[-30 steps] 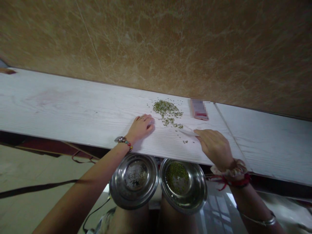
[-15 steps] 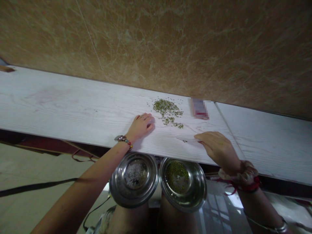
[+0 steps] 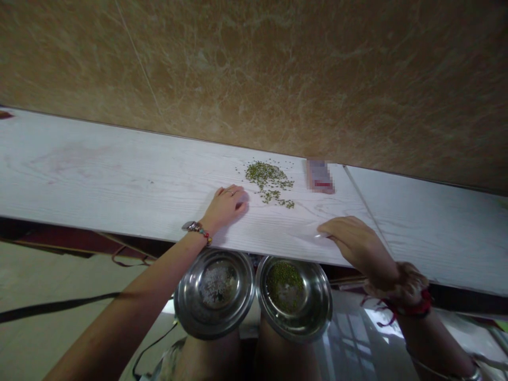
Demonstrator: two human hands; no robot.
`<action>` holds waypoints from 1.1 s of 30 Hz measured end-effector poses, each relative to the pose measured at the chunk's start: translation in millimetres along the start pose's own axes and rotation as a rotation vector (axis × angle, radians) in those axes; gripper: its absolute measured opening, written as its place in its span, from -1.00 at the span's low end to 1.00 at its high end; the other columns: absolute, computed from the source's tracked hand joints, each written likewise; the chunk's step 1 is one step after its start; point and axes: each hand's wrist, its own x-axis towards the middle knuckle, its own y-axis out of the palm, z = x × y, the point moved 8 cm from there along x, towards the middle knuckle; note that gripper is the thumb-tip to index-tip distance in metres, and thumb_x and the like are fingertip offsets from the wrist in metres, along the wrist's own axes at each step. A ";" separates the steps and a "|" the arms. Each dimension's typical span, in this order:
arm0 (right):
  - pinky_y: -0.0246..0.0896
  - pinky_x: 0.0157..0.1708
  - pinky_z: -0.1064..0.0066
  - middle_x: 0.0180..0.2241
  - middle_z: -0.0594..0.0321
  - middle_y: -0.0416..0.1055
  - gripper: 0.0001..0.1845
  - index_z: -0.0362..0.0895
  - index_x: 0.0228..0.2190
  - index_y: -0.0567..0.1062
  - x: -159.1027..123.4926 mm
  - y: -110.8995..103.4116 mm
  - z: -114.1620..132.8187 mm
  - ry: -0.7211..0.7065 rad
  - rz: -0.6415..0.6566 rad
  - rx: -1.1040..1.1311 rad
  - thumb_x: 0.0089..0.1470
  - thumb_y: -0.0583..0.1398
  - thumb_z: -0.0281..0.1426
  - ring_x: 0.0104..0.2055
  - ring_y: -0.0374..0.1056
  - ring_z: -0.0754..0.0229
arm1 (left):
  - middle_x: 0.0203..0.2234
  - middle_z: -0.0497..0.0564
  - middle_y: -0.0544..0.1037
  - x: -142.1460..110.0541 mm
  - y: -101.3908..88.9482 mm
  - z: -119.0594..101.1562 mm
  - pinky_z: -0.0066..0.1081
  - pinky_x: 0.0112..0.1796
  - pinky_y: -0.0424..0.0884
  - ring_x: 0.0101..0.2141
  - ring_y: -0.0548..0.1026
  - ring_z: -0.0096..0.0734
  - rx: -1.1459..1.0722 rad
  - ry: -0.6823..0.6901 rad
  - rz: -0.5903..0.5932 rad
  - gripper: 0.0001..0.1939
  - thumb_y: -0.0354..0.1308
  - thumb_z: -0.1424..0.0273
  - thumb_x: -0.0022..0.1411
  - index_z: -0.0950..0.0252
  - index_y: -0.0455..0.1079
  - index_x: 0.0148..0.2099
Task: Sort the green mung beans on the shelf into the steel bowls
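On the white wood-grain board lies a spread of small green beans [image 3: 265,173], which look like mung beans. My left hand [image 3: 228,205] rests beside them at their left, palm down, fingers slightly bent and thumb apart, with nothing seen in it. Between thumb and fingers, my right hand [image 3: 357,241] pinches a thin clear plastic piece [image 3: 307,230], held low over the board near its front edge; its exact kind is unclear. Below that edge, a steel bowl [image 3: 325,312] holds green beans, and another steel bowl [image 3: 184,312] holds white grains.
A blurred-out flat rectangular object [image 3: 320,177] lies on the board [image 3: 119,174] right of the beans. Behind the board rises a brown marbled wall [image 3: 254,74]. Both bowls sit over my knees. A dark strap [image 3: 59,306] crosses at lower left.
A few beans seen on the clear plastic piece before no longer show on it. My right hand has shifted slightly; the whole view has slid a little left. My left hand stays put.
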 end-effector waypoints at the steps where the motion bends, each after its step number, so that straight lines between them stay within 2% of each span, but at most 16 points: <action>1: 0.31 -0.29 0.38 -0.41 0.26 0.58 -0.77 -0.11 -0.33 0.49 -1.3 -2.4 -0.1 -0.001 0.006 -0.004 0.23 0.05 -0.52 -0.34 0.47 0.24 | 0.13 0.12 0.45 -0.4 0.2 -0.8 0.02 0.17 0.17 0.18 0.33 -0.10 -0.002 0.006 0.002 -0.66 -0.01 0.35 0.30 0.25 0.40 0.08; 3: 0.31 -0.28 0.38 -0.40 0.27 0.58 -0.78 -0.10 -0.32 0.49 -4.5 -7.3 -1.6 0.005 -0.001 -0.031 0.22 0.05 -0.53 -0.34 0.47 0.24 | 0.11 0.09 0.47 -1.6 -0.6 -5.5 0.00 0.19 0.15 0.18 0.33 -0.13 -0.015 0.058 -0.002 -0.66 0.00 0.35 0.29 0.24 0.40 0.07; 7: 0.30 -0.29 0.37 -0.37 0.21 0.59 -0.79 -0.15 -0.29 0.51 -15.5 -16.0 -11.0 0.079 -0.063 -0.207 0.20 0.07 -0.53 -0.33 0.47 0.20 | 0.07 0.06 0.51 -6.6 -4.2 -23.3 -0.16 0.14 0.24 0.10 0.41 -0.25 -0.071 0.286 0.010 -0.67 0.01 0.31 0.30 0.23 0.39 0.06; 11: 0.26 -0.38 0.33 -0.39 0.16 0.58 -0.76 -0.19 -0.26 0.54 -28.3 -13.3 -18.9 0.171 -0.051 -0.382 0.21 0.06 -0.50 -0.39 0.44 0.15 | 0.07 0.08 0.50 -11.3 -5.6 -34.0 -0.23 0.11 0.27 0.05 0.45 -0.27 -0.115 0.422 0.062 -0.62 0.01 0.22 0.32 0.25 0.34 0.11; 15: 0.27 -0.36 0.32 -0.42 0.15 0.56 -0.72 -0.18 -0.26 0.55 -28.5 -5.0 -11.2 0.197 -0.025 -0.387 0.22 0.03 -0.47 -0.40 0.42 0.15 | 0.09 0.13 0.48 -11.0 -2.5 -34.3 -0.26 0.09 0.30 0.06 0.44 -0.22 -0.121 0.408 0.105 -0.57 -0.02 0.18 0.33 0.30 0.32 0.13; 22: 0.19 -0.42 0.35 -0.47 0.17 0.51 -0.75 -0.17 -0.30 0.51 -2.1 3.0 21.2 0.210 0.047 -0.298 0.22 0.02 -0.51 -0.46 0.34 0.19 | 0.11 0.09 0.47 -9.4 2.5 -30.6 -0.24 0.08 0.33 0.07 0.44 -0.21 -0.124 0.357 0.126 -0.58 0.02 0.17 0.30 0.24 0.31 0.12; 27: 0.16 -0.43 0.37 -0.51 0.21 0.46 -0.77 -0.21 -0.29 0.48 8.8 -0.5 48.6 0.163 0.074 -0.222 0.22 0.02 -0.54 -0.47 0.31 0.21 | 0.10 0.08 0.48 -8.6 4.3 -29.5 -0.25 0.09 0.33 0.07 0.45 -0.24 -0.127 0.343 0.131 -0.61 0.00 0.24 0.31 0.26 0.32 0.12; 33: 0.15 -0.47 0.35 -0.53 0.28 0.40 -0.75 -0.16 -0.33 0.46 8.6 -5.9 70.4 0.145 0.151 -0.060 0.21 0.00 -0.57 -0.50 0.26 0.24 | 0.11 0.09 0.47 -8.5 6.0 -29.0 -0.26 0.10 0.33 0.06 0.45 -0.24 -0.128 0.341 0.133 -0.61 0.00 0.25 0.31 0.27 0.32 0.12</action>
